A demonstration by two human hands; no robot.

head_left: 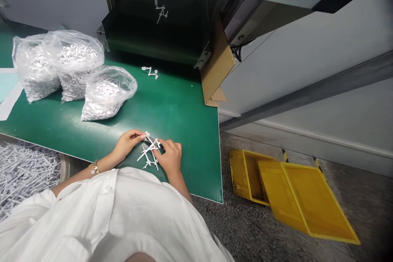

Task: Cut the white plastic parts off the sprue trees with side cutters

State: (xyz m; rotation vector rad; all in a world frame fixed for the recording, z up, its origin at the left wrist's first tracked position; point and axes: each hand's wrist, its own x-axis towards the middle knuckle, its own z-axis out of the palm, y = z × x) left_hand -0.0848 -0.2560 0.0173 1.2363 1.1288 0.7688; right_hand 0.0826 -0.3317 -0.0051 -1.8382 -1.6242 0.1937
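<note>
Several white plastic sprues, thin branching sticks with small parts on them, lie crossed near the front edge of the green table. My left hand pinches the upper left end of one sprue between thumb and fingertips. On the other side, my right hand has its fingers curled round the right end of the sprues. A small dark sliver shows between the hands, too little to name. Farther back on the table lies a single white sprue, apart from both hands.
Clear plastic bags of small white parts stand at the left. A conveyor belt carries more sprues at the back. A container of white sticks is at lower left. Cardboard stands at the right edge; yellow crates lie on the floor.
</note>
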